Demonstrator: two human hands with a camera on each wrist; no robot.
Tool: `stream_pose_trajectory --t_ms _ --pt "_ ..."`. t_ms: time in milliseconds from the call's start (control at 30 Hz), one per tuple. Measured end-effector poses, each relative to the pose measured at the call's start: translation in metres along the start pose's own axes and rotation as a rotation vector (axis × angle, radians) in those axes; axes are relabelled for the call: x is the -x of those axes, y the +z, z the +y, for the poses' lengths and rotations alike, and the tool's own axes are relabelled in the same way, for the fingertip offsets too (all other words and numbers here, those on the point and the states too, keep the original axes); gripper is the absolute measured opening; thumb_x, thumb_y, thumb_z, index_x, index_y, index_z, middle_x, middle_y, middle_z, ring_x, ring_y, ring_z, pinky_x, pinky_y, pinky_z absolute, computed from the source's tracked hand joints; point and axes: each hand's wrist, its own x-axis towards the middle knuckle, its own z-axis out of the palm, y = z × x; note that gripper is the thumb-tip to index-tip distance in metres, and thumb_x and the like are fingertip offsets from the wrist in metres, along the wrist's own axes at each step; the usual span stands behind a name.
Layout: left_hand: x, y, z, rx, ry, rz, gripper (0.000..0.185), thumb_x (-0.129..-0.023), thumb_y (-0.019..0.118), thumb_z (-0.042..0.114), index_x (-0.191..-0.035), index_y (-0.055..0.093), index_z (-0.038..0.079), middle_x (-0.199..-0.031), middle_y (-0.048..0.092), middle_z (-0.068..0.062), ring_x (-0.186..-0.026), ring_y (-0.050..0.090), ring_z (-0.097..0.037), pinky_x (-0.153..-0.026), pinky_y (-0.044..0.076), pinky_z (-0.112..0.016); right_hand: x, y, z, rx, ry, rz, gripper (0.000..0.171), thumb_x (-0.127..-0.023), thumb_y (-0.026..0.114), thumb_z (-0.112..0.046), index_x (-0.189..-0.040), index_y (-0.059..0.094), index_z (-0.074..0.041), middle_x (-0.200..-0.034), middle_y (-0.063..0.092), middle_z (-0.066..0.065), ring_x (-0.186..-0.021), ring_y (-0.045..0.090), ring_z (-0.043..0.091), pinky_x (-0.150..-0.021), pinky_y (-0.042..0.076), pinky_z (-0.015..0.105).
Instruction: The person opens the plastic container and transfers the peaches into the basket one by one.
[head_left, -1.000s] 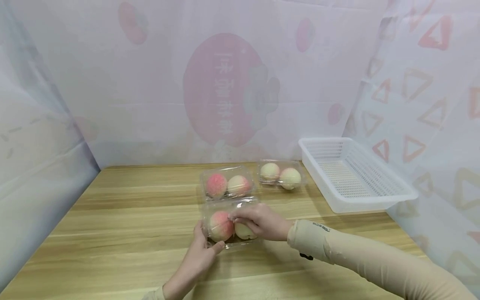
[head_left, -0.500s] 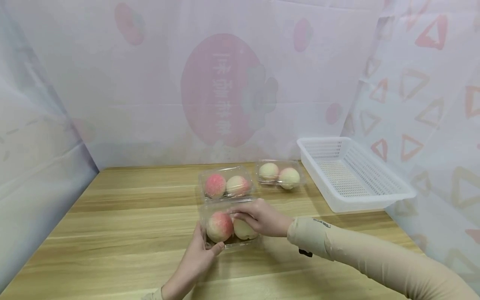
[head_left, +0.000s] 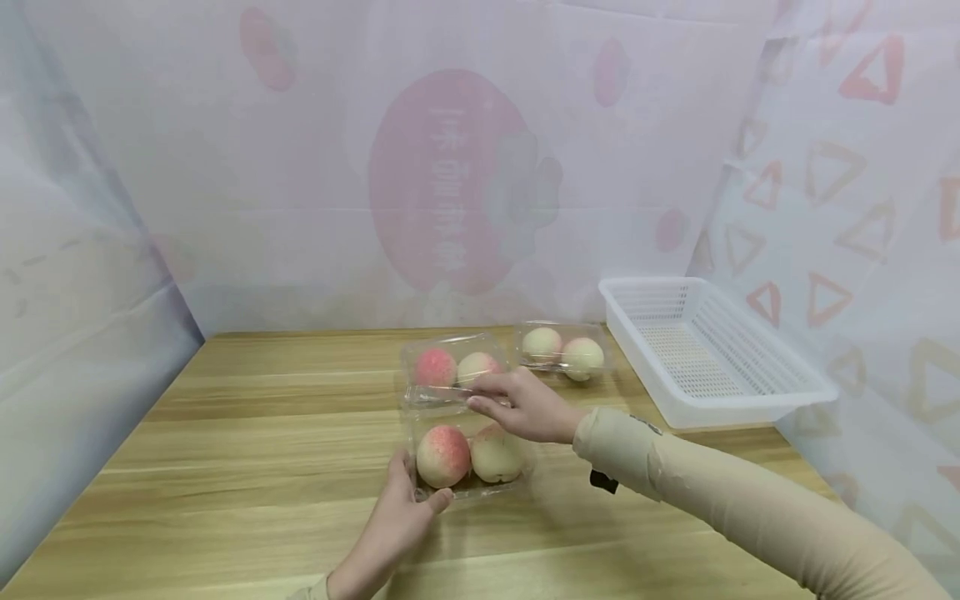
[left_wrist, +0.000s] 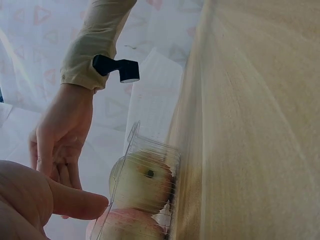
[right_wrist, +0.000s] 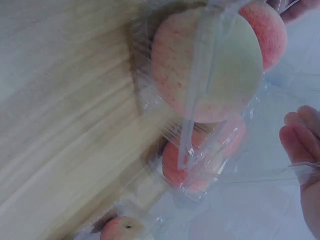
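A clear clamshell box (head_left: 517, 487) with two pink-and-cream peaches (head_left: 442, 456) lies at the table's near middle. My left hand (head_left: 420, 487) grips its front-left corner, thumb on the front rim. My right hand (head_left: 480, 402) pinches the edge of the box's clear lid (head_left: 438, 398), which is raised off the peaches toward the far side. In the left wrist view my thumb (left_wrist: 75, 202) lies against the box (left_wrist: 150, 155), with the right hand (left_wrist: 57, 140) above it. The right wrist view has the lid (right_wrist: 200, 100) across the peaches (right_wrist: 175, 70) and my fingertips (right_wrist: 300, 135) on the film.
Two more closed clamshell boxes (head_left: 453, 367) (head_left: 562, 350) of peaches sit just behind. A white perforated basket (head_left: 750, 404) stands at the right rear of the wooden table (head_left: 262, 450). Translucent printed sheeting walls in the back and both sides.
My right hand has moved up and away from the near box's top, drawing the lid with it, and both peaches now show uncovered. The left hand has stayed on the front corner.
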Motion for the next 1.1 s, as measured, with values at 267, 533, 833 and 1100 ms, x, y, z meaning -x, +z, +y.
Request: stream_pose_trajectory --t_ms 267,533,833,1100 --pt "0.001 0.001 -0.002 0.035 0.019 -0.001 0.092 -0.086 0.067 -0.002 -0.146 -0.002 -0.017 -0.151 0.008 -0.041 -0.141 0.012 -0.049 -0.113 0.016 -0.056 -0.021 -0.011 0.007 -0.100 0.141 -0.059 0.022 -0.101 0.056 -0.017 -0.113 0.072 -0.007 -0.099 0.072 -0.003 -0.079 0.065 0.005 -0.072 0.055 0.026" --pt "0.001 0.002 -0.001 0.007 0.015 0.007 0.090 -0.088 0.067 0.000 -0.146 0.001 -0.018 -0.150 0.011 -0.041 -0.141 0.014 -0.048 -0.113 0.015 -0.056 -0.036 -0.018 0.017 -0.198 0.245 -0.071 0.024 -0.102 0.055 -0.018 -0.109 0.072 -0.003 -0.098 0.074 0.007 -0.093 0.070 0.020 -0.080 0.057 0.027" --pt "0.002 0.003 0.000 0.007 0.006 -0.009 0.089 -0.090 0.066 0.002 -0.147 -0.001 -0.016 -0.151 0.011 -0.041 -0.141 0.014 -0.048 -0.113 0.015 -0.057 -0.038 -0.022 0.026 -0.094 0.241 -0.011 0.024 -0.102 0.056 -0.025 -0.102 0.073 -0.009 -0.083 0.073 -0.005 -0.079 0.071 0.011 -0.070 0.058 0.027" --pt "0.002 0.003 -0.001 -0.006 0.000 -0.004 0.090 -0.091 0.066 0.004 -0.147 -0.002 -0.015 -0.151 0.010 -0.040 -0.141 0.013 -0.048 -0.113 0.014 -0.058 -0.039 -0.022 0.029 0.050 0.189 0.040 0.031 -0.101 0.055 -0.037 -0.087 0.073 -0.016 -0.063 0.064 -0.011 -0.055 0.059 0.003 -0.056 0.052 0.025"
